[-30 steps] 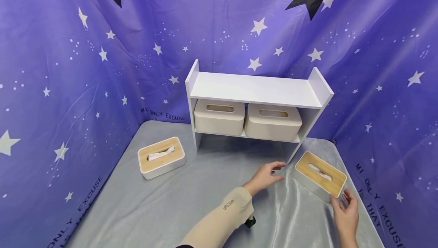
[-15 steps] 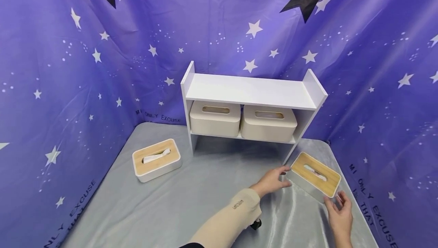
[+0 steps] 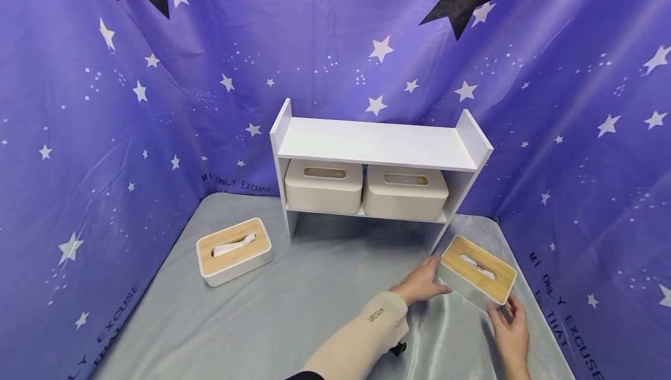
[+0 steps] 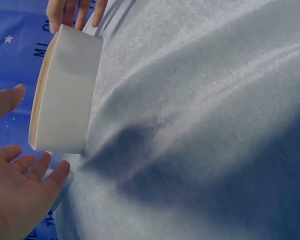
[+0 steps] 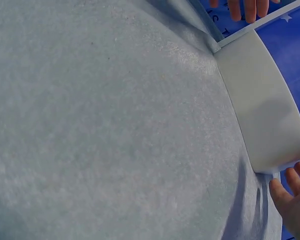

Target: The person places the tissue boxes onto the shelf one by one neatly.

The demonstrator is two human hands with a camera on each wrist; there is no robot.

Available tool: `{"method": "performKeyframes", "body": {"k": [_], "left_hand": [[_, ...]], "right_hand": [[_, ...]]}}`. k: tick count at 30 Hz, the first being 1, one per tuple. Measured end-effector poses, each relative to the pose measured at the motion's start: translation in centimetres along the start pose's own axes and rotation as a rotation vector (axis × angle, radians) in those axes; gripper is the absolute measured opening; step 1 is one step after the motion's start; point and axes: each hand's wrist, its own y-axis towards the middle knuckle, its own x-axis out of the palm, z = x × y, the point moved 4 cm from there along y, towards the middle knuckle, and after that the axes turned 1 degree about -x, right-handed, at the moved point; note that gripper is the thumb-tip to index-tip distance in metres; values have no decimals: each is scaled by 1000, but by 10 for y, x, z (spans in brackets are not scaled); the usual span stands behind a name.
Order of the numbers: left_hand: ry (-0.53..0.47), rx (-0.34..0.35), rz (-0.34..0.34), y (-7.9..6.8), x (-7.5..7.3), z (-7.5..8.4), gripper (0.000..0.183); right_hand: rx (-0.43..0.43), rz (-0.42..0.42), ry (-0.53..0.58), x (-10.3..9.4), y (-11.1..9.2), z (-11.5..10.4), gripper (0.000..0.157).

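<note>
A tissue box (image 3: 493, 284) with a light wooden lid and pale sides sits at an angle on the right of the table, tissue showing in its slot. At its left end, by the shelf leg, is my left hand (image 3: 421, 282), thumb and fingers spread. My right hand (image 3: 509, 327) has its fingertips right at the near right corner. From the left wrist, the box's long side (image 4: 70, 90) stands between the left hand (image 4: 20, 195) and the fingers (image 4: 72, 12) of the right. The right wrist view shows the box (image 5: 265, 105) with right-hand fingers (image 5: 280, 192) close by its end.
A white shelf (image 3: 377, 142) stands at the back, two beige boxes (image 3: 323, 196) with slotted lids side by side on its lower board. Another wooden-lidded tissue box (image 3: 233, 252) lies at left on the grey cloth (image 3: 293, 304). Starry purple curtains (image 3: 335, 36) surround the table.
My left hand has moved right and closer to the left end of the tissue box. The right hand stays at the opposite corner. The whole head view has shifted slightly.
</note>
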Motion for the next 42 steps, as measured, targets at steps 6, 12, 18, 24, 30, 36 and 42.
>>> {"method": "performKeyframes", "body": {"k": [6,12,18,24,30,36,42], "left_hand": [[-75,-37,-39,1,10,4,88],[-124,-115,-39,0,17,0,90],[-184,-133,-47,-2,20,-4,92],[-244,-142,-45,-2,17,-3,90],[-230,-146,-27,-1,12,-3,84],[-109,-98,5,1,2,-2,63],[-133,-59,-1,0,-1,-2,45]], "right_hand": [[-6,-6,-23,2,0,-1,68],[-5,0,-11,3,0,1,69],[2,18,2,6,-1,1,68],[36,51,-30,5,-3,1,69],[23,99,37,0,-2,4,67],[-6,124,143,-8,-2,2,54],[1,130,12,-14,-5,-1,62]]}}
